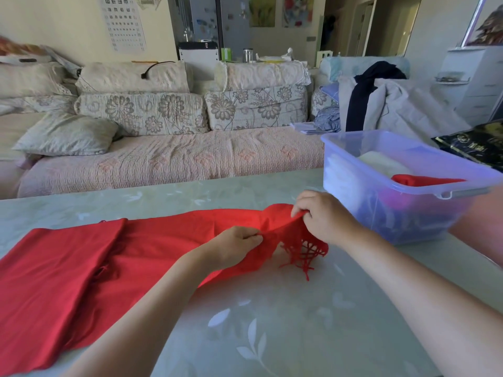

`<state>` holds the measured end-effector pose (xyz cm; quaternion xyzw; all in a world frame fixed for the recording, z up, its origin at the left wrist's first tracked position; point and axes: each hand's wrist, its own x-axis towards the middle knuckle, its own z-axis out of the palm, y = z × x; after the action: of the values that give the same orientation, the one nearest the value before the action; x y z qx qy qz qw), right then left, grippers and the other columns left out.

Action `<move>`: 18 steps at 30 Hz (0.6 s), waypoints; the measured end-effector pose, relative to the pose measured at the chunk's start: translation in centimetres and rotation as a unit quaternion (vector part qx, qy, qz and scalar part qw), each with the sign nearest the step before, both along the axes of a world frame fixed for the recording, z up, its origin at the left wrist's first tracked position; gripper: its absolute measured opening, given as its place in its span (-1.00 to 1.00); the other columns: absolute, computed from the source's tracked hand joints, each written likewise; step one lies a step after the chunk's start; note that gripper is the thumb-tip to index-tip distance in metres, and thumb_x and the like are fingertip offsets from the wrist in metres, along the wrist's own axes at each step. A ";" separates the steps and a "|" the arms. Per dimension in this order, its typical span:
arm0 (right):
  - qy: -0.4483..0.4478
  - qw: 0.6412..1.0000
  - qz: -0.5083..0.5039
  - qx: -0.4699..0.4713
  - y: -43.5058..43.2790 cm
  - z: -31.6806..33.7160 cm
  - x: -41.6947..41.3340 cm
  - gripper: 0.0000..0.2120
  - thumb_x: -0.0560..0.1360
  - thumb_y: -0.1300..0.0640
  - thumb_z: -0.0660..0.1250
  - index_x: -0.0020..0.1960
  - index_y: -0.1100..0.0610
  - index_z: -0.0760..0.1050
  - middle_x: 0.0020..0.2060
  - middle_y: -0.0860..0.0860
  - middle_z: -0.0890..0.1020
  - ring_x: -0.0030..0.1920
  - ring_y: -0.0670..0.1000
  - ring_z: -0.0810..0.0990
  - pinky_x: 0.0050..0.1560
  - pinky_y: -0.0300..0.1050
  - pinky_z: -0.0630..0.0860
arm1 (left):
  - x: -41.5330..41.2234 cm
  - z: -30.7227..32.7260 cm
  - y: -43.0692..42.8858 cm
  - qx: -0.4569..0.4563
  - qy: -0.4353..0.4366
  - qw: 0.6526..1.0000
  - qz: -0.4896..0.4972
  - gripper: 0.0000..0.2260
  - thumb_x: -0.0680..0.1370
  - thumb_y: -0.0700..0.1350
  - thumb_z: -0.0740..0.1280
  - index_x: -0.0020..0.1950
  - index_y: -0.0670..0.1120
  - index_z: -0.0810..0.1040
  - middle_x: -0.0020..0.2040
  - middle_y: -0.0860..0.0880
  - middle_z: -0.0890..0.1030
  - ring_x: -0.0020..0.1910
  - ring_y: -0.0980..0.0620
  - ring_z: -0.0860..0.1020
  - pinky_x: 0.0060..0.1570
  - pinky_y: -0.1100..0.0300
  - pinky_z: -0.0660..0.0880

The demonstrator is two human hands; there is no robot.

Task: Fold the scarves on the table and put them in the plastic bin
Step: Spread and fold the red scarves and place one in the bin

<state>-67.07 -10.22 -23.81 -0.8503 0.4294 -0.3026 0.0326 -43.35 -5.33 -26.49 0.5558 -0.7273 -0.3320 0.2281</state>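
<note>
Two hands pinch the red scarf (114, 257) at its fringed end: left hand (234, 244), right hand (321, 213). Light, limp cloth; best gripped by corners, I judge.

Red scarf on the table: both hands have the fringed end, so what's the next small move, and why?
Probably carry the fringed end leftward over the flat part. Both hands, left hand and right hand, pinch the red scarf there; the rest lies spread, unfolded, with the plastic bin waiting.
</note>
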 end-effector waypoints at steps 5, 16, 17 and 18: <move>0.277 0.923 -0.061 0.261 3.3 1.9 0.2 -0.73 0.35 0.26 0.24 -0.16 0.02 0.67 -0.13 -0.07 0.71 -0.08 0.01 0.64 0.00 -0.13 0.60 | -1.8 0.0 1.7 0.225 -0.073 0.964 -0.124 -0.82 0.62 -0.02 0.26 0.03 0.01 0.66 -0.07 0.06 0.65 -0.06 0.09 0.57 0.03 0.15 0.50; 0.286 0.918 -0.162 0.224 0.7 -4.2 -0.5 -0.68 0.43 0.03 0.29 0.18 -0.04 0.51 0.15 -0.03 0.58 0.24 0.10 0.51 0.21 0.06 0.31 | -1.7 -2.8 -1.1 -0.140 -0.112 0.983 0.033 -0.83 0.54 -0.17 0.29 0.00 0.02 0.66 -0.06 0.10 0.67 -0.15 0.14 0.54 -0.08 0.26 0.43; 0.286 0.918 -0.147 0.230 0.7 -4.4 -0.3 -0.76 0.41 0.07 0.29 0.08 -0.02 0.54 0.03 -0.06 0.62 0.16 0.08 0.55 0.17 0.05 0.30 | -1.5 -3.2 -1.4 -0.152 -0.108 0.982 0.039 -0.80 0.54 -0.19 0.28 0.03 0.02 0.65 -0.02 0.09 0.66 -0.08 0.12 0.56 -0.01 0.23 0.46; 0.273 0.927 -0.130 0.220 0.7 -4.2 -0.2 -0.83 0.40 0.12 0.28 -0.02 -0.01 0.54 -0.09 -0.10 0.62 0.07 0.04 0.57 0.16 0.02 0.29 | -1.4 -3.6 -1.6 -0.159 -0.102 0.981 0.041 -0.77 0.53 -0.22 0.27 0.06 0.01 0.65 0.01 0.07 0.65 -0.02 0.08 0.58 0.06 0.18 0.47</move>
<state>-67.25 -9.51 -28.04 -0.8083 0.5841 0.0417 0.0607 -44.74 -6.98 -30.05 0.5728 -0.7668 -0.1441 0.2512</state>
